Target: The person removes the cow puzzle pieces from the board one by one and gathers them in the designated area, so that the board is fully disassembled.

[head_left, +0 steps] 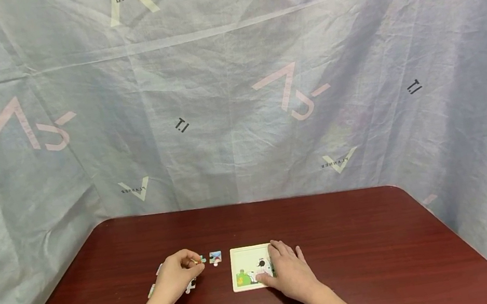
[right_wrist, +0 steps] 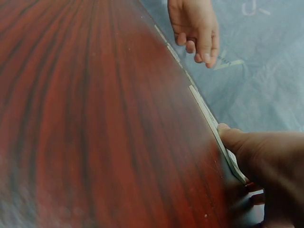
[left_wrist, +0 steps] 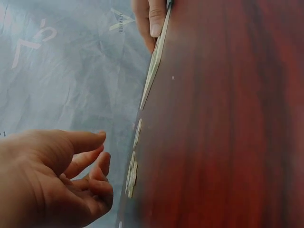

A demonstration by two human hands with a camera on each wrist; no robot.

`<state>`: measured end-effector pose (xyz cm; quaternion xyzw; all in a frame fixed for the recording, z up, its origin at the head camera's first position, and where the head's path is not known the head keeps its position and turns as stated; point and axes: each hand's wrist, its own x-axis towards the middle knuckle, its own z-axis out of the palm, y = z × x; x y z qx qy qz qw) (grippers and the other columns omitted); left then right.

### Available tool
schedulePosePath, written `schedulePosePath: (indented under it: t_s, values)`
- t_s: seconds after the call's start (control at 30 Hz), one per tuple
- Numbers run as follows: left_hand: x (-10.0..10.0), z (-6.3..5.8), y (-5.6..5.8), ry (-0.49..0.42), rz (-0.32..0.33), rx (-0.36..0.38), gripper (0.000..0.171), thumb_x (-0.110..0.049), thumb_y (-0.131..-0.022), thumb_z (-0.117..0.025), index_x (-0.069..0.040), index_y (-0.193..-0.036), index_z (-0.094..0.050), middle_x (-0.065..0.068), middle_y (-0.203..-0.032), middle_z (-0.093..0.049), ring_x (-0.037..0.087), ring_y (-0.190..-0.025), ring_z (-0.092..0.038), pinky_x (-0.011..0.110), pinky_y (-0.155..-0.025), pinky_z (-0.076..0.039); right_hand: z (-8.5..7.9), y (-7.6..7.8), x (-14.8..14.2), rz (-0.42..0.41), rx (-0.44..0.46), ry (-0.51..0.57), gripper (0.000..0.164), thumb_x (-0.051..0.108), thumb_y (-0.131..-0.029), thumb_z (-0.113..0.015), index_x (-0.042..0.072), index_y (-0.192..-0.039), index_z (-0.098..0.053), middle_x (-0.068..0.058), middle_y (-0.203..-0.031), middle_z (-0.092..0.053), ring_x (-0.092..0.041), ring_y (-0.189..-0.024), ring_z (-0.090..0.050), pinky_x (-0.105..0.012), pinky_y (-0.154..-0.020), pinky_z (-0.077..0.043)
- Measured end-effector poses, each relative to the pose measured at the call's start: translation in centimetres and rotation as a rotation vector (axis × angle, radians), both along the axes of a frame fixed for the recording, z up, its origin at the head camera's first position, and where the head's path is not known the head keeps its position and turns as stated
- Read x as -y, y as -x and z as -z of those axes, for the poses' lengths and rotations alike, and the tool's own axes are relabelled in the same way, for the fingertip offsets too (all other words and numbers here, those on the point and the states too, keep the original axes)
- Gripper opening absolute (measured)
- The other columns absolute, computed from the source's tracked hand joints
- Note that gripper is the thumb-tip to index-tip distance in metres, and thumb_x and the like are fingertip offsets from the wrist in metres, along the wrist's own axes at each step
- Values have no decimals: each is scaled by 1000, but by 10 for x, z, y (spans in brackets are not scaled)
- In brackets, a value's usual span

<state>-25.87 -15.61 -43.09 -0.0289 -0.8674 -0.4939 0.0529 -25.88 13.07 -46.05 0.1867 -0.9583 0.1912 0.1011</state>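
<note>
My left hand point(head_left: 179, 276) hovers over loose jigsaw pieces, fingers loosely bent. In the left wrist view nothing shows between the thumb and fingers of this left hand point(left_wrist: 57, 180). Just past its fingertips lies a jigsaw piece point(head_left: 203, 259), partly hidden, and beside that a blue-and-red piece point(head_left: 215, 257). My right hand point(head_left: 293, 270) rests on the right side of a pale square puzzle tray point(head_left: 233, 271), its thumb over the lower part and its fingers along the right edge. Green and cow-patterned pieces point(head_left: 243, 278) sit along the tray's bottom.
A black-and-white piece point(head_left: 190, 286) lies partly under the left hand. More pieces point(head_left: 152, 290) peek out left of the wrist. Everything lies on a dark red wooden table point(head_left: 356, 240). Grey printed cloth point(head_left: 232, 138) hangs behind and at the sides.
</note>
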Motion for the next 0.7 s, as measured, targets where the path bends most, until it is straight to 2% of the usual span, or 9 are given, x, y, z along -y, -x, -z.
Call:
schedulePosePath:
  t_s: [0.2,0.37,0.53,0.7]
  values:
    - [-24,-6,9,-7,36,-49,10,-7,-86,-77,-8,-94,-71,0,-80,-61,17,-67,-54,33,-60,-44,0,1,-2,15,-5,-8,81,50,-88,-75,-8,-140,-51,-24,-146,-48,-40,-138,-43,-70,-107,-28]
    - [-47,-8,13,-3,91,-72,9,-8,-86,-78,-9,-91,-71,-1,-78,-61,16,-71,-55,34,-63,-44,-1,1,-2,16,9,-10,82,52,-88,-74,-7,-140,-51,-24,-146,-48,-41,-138,-42,-70,-106,-28]
    - [-71,-5,18,-17,164,-79,8,-7,-86,-78,-8,-91,-71,-1,-76,-61,16,-69,-54,33,-62,-44,-2,2,0,21,15,-14,84,53,-88,-74,-7,-141,-50,-24,-147,-47,-41,-138,-42,-70,-106,-28]
    - [-85,1,22,-28,214,-79,9,-6,-85,-78,-6,-91,-71,0,-75,-62,15,-71,-55,32,-63,-45,-1,2,2,19,32,-20,84,55,-89,-72,-7,-142,-50,-24,-147,-47,-42,-139,-42,-70,-107,-28]
